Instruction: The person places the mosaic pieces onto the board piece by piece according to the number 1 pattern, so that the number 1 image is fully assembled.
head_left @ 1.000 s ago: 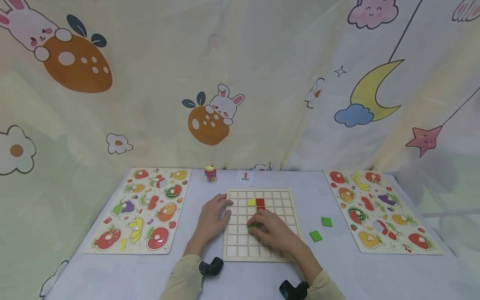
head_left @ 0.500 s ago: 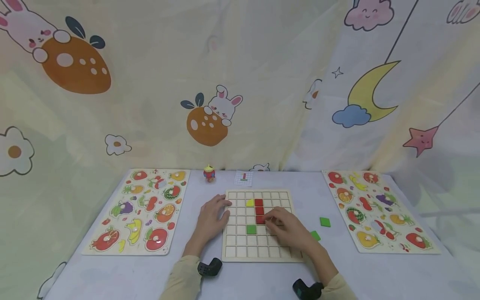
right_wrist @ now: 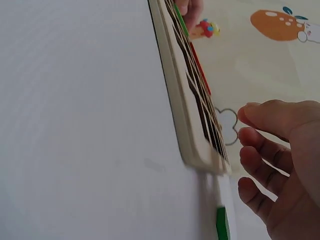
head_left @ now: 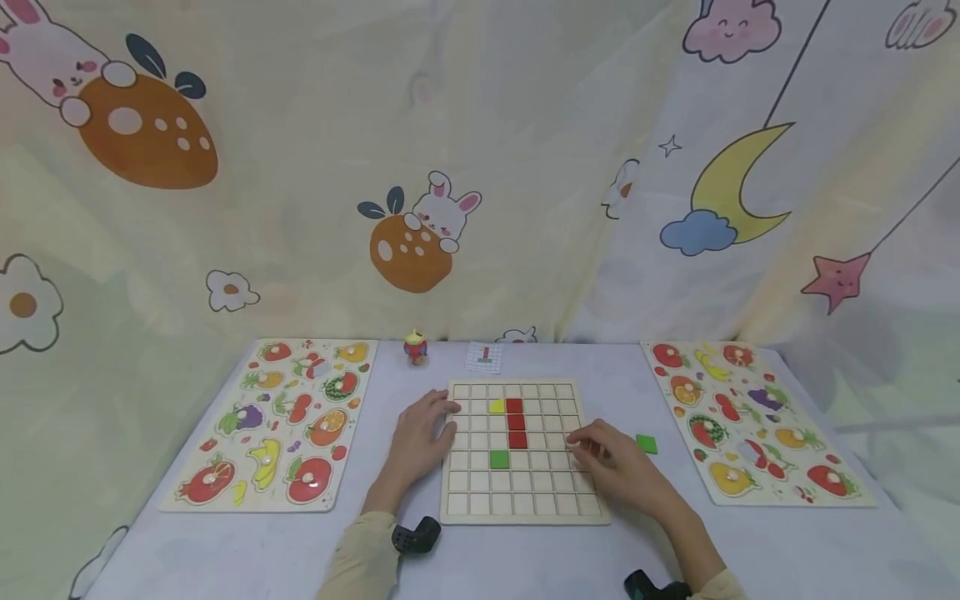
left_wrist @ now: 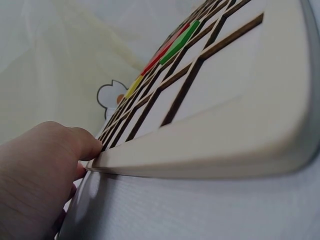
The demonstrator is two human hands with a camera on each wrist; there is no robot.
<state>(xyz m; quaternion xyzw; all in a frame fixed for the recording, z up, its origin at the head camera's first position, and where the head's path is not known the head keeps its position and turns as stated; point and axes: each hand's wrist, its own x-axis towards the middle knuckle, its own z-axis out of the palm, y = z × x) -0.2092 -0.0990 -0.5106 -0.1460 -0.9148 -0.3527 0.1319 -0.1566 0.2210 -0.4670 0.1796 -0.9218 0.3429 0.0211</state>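
A pale wooden grid board (head_left: 467, 505) lies on the table. In its cells are a yellow piece (head_left: 497, 406), a column of red squares (head_left: 516, 422) and a green square tile (head_left: 499, 459). My left hand (head_left: 414, 437) rests at the board's left edge, and the left wrist view shows its thumb (left_wrist: 90, 146) touching the rim. Over the right edge hovers my right hand (head_left: 621, 468), fingers loosely bent, with nothing held; the right wrist view shows gaps between thumb and fingers. Just beyond it lies a loose green tile (head_left: 647, 444).
Fruit puzzle boards stand either side, a left one (head_left: 232, 467) and a right one (head_left: 757, 467). Behind the grid are a small toy figure (head_left: 416, 347) and a card with a printed grid pattern (head_left: 484, 357). A patterned cloth (head_left: 300, 167) hangs at the back.
My right hand has let go of the green tile in the grid and moved right to the board's edge, now covering one loose green tile. The left hand has stayed put.
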